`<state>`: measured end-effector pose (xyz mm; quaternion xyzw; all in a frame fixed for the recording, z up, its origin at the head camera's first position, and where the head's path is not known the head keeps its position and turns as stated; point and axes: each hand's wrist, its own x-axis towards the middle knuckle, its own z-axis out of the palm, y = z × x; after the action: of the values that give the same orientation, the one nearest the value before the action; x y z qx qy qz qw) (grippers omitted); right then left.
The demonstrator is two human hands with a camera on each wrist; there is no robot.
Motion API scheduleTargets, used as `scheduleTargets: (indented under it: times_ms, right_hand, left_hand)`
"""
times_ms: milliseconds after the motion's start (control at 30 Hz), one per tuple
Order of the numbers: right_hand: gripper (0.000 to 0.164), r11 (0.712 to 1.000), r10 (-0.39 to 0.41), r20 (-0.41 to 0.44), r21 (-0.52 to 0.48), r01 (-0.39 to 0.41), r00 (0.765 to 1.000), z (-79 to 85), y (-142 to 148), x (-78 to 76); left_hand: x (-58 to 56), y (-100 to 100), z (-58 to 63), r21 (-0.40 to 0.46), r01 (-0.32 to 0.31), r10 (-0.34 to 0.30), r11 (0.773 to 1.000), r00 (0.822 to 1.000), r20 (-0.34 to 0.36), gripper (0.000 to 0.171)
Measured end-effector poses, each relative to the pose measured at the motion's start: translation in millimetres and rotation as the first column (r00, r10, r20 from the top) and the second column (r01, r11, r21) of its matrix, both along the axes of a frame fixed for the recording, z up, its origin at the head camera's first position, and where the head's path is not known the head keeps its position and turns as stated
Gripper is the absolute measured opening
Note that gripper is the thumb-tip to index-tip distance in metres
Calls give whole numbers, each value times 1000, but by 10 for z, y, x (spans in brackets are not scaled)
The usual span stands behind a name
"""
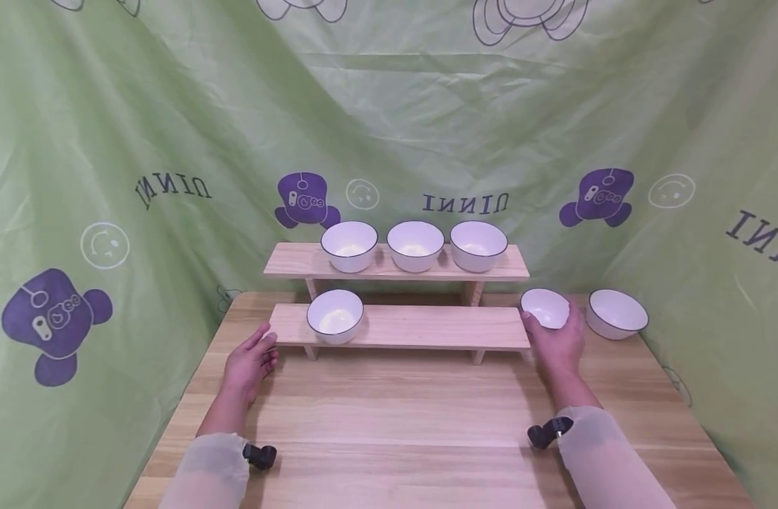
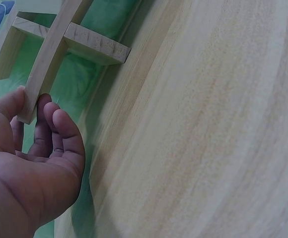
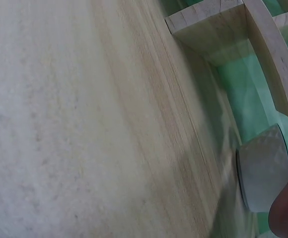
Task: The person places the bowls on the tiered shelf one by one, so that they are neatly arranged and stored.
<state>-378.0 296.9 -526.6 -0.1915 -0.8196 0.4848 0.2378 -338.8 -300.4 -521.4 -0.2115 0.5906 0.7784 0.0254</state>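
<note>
A two-tier wooden shelf (image 1: 420,326) stands on the table. My left hand (image 1: 251,364) pinches the left end of its lower board (image 2: 47,64) between thumb and fingers, the other fingers loosely curled below. Right of the shelf, my right hand (image 1: 559,346) grips a white dark-rimmed bowl (image 1: 545,307), thumb on its left side and fingers on its right. The right wrist view has this bowl (image 3: 264,171) low by the tabletop, partly hidden by the hand. Another white bowl (image 1: 335,314) sits at the left of the lower board.
Three more white bowls stand in a row on the upper board (image 1: 293,260), one of them a middle bowl (image 1: 415,247). A further bowl (image 1: 617,315) rests on the table (image 1: 389,431) at the far right. Green printed curtains (image 1: 427,127) hang behind and at both sides.
</note>
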Motion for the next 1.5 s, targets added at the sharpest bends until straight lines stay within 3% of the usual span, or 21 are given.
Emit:
scheduleTargets:
  times_ms: [433,833,1500]
  right_hand:
    - [103,998,-30,-22,45,31,999,-153,57,-141]
    - [127,1000,-12,92,24,10,996,-237,131,-219]
    - [129,1000,10,120,-12,-9,993,-272,206,-208]
  left_hand:
    - [-33,-38,-126,-30,-27,26,999,999,-33,71]
    - [-38,-16,-122,-19,-27,26,999,999,-38,70]
    - [-26,4,-107,-6,-39,39,999,999,-38,69]
